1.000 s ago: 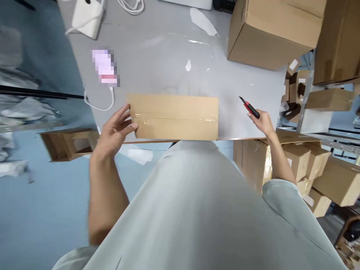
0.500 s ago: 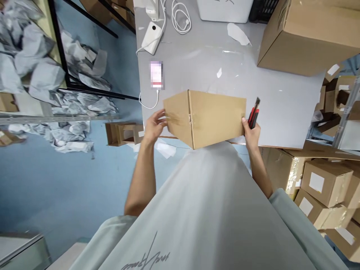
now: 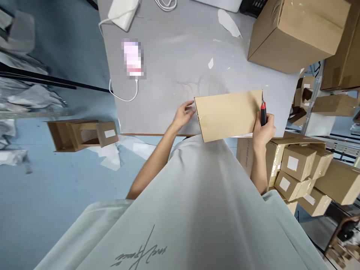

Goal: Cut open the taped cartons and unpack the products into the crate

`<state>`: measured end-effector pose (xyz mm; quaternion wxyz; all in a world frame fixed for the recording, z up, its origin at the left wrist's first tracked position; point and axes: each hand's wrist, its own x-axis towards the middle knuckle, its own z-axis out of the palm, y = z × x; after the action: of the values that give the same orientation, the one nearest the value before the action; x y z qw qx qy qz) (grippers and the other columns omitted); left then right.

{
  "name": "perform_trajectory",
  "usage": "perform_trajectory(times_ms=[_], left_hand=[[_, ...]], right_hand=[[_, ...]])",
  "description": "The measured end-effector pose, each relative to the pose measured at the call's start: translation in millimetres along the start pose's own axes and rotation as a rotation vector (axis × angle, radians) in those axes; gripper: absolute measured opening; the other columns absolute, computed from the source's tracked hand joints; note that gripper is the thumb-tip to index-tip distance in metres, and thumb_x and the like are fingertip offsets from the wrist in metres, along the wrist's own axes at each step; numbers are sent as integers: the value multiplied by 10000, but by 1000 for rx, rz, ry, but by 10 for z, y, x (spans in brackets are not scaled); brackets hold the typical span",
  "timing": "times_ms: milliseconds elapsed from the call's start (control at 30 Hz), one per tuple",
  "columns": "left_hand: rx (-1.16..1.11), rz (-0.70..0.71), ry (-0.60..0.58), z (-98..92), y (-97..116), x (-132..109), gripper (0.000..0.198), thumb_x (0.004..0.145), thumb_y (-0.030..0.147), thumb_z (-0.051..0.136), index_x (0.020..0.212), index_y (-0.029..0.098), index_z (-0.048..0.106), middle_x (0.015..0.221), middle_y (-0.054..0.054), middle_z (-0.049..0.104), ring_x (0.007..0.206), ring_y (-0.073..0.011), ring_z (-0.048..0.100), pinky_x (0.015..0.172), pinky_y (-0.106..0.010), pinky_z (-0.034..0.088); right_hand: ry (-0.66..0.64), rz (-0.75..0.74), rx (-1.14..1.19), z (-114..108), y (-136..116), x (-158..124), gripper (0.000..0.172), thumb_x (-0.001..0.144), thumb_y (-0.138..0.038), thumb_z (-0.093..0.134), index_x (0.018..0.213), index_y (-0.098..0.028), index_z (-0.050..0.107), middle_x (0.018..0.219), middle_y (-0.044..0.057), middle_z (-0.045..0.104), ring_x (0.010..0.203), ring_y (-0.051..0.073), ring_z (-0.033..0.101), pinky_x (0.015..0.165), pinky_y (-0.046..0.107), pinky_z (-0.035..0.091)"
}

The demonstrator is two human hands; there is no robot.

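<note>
A brown cardboard box (image 3: 230, 114) is tilted at the table's front edge, close against my shirt, one broad face turned up towards me. My right hand (image 3: 263, 131) is closed around a red and black utility knife (image 3: 263, 114), its blade end pointing away from me along the box's right edge. The thumb of that hand lies against the box. At the box's left edge is my left hand (image 3: 183, 114), fingers bent and apart, with a small gap to the cardboard.
On the grey table (image 3: 168, 63) lie a phone (image 3: 132, 58) on a white cable, a white power bank (image 3: 123, 13) and paper scraps. A large carton (image 3: 292, 41) stands at the back right. Stacked boxes (image 3: 298, 165) are at lower right; an open carton (image 3: 81, 135) lies on the floor left.
The box has turned so that its left side face no longer shows. My left hand has moved right with it. The knife now points straighter away from me, and the view has shifted.
</note>
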<state>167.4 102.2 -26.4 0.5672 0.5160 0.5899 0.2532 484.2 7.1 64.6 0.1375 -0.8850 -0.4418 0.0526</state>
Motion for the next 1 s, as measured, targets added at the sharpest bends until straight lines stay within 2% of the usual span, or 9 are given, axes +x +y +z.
perform_trajectory(times_ms=[133,267,333,433,533,633,733,867,1000], left_hand=[[-17,210,13,-380,274,-123,487,989,598,791,1349,269,803,1489,-100,799,1418,-315,737,1281,-510,582],[39,313,-55,-521,598,-272,438,958,607,845,1252,283,813,1379,-69,826,1360,-321,759,1243,-523,623],[33,333,-68,-530,664,-309,419,946,585,868,1242,294,809,1382,-57,821,1343,-324,764,1245,-539,627],[39,362,-79,-539,665,-322,435,927,578,896,1259,313,801,1410,-42,812,1347,-326,759,1256,-546,618],[51,366,-106,-567,638,-304,449,934,573,890,1280,304,794,1421,-47,809,1350,-328,757,1253,-537,613],[56,362,-132,-589,622,-268,451,926,541,897,1290,295,793,1423,-53,810,1339,-331,761,1252,-530,608],[47,365,-136,-584,605,-227,442,916,506,905,1286,293,792,1411,-51,811,1337,-334,759,1255,-531,601],[28,362,-141,-555,570,-192,448,901,488,920,1282,298,783,1382,-51,807,1341,-337,746,1252,-535,602],[7,365,-133,-513,552,-183,424,912,480,913,1272,306,771,1364,-50,797,1335,-328,733,1247,-540,606]], right_hand=[[24,-36,-70,34,-6,13,501,1215,-510,331,1354,-215,712,1081,148,787,1040,353,796,918,447,587],[120,-193,-138,-69,-69,-31,527,1226,-442,287,1412,-198,716,1269,196,732,1197,340,758,981,470,606],[124,-192,-213,-176,-155,-162,534,1230,-444,294,1388,-184,733,1309,223,689,1232,354,738,979,475,600],[28,-128,-264,-361,-356,-504,547,1236,-497,305,1314,-197,755,1256,215,691,1192,361,735,924,441,594],[-136,-107,-138,-518,-593,-911,541,1225,-576,358,1315,-221,756,1168,168,762,1068,330,758,868,394,596],[-326,-117,59,-610,-825,-1246,532,1208,-601,420,1490,-245,697,1200,139,836,990,311,789,848,378,616],[-456,-166,154,-633,-1032,-1455,546,1210,-510,414,1660,-259,596,1356,143,843,1024,302,819,875,385,647],[-485,-257,97,-617,-1231,-1591,609,1214,-396,361,1792,-255,487,1428,162,816,1197,316,816,971,411,670],[-487,-285,-87,-647,-1323,-1663,640,1220,-365,333,1840,-256,447,1270,158,827,1114,306,820,920,374,675]])
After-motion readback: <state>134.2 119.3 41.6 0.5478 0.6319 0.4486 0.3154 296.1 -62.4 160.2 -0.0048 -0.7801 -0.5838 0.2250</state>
